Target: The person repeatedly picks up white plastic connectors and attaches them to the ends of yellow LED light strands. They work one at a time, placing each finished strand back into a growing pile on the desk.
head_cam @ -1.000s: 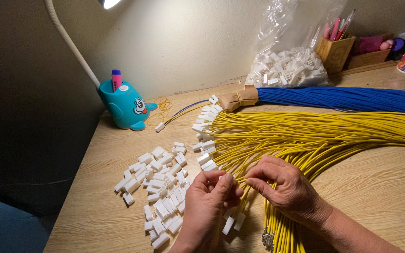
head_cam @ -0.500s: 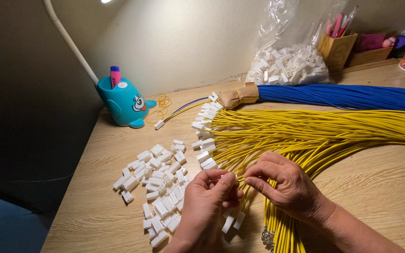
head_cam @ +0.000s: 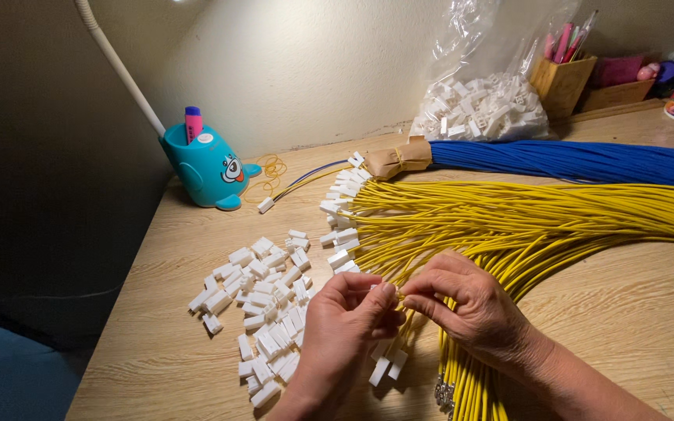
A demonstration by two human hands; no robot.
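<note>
Yellow wires (head_cam: 524,226) pinched by both hands.

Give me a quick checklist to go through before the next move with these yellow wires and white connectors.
1. Left hand and right hand meet at the fingertips: ok.
2. Connector seated on the wire: cannot tell, fingers hide it.
3. Loose white connectors lie beside the left hand: ok.
4. Yellow wires fanned on the desk under the right hand: ok.
5. Blue wire bundle lies apart, behind the yellow: ok.
</note>
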